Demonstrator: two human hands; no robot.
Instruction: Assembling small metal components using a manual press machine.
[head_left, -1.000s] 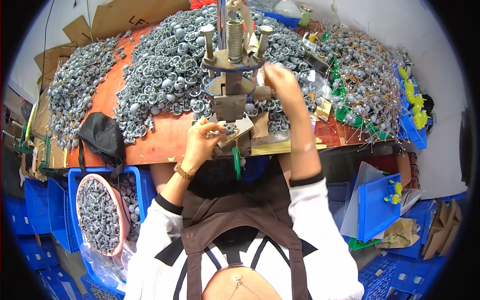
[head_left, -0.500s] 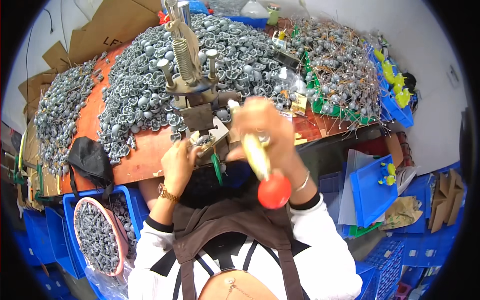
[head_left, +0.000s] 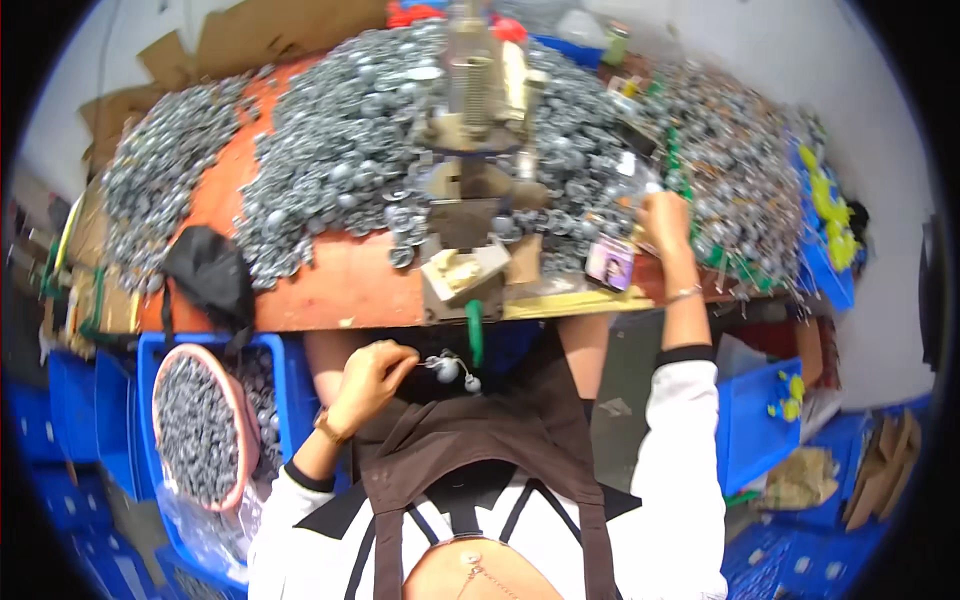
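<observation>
My left hand [head_left: 375,385] is over my lap below the table edge, thumb and fingers pinched on the end of a wired part. Small grey balls [head_left: 447,371] hang from it, to the right of the fingers. My right hand [head_left: 664,222] is stretched to the right side of the table, beside the heap of wired grey parts [head_left: 742,170]. Its fingers look curled in, and what they hold is hidden. Between the hands stands a metal press [head_left: 473,180] with a coil spring, a pale block [head_left: 455,268] at its base. Its yellowish lever [head_left: 514,80] points up.
Grey cup-shaped parts [head_left: 345,150] form a large heap behind the press. A black cloth bag [head_left: 210,275] lies at the table's left. Below it, a pink basket [head_left: 243,430] of small grey pieces sits in a blue crate [head_left: 290,375]. A small picture box [head_left: 610,263] lies near the right hand.
My right hand has let go of the red-knobbed lever, which has swung up, and has moved right. My left hand has drawn back from the press toward my lap, with the wired part.
</observation>
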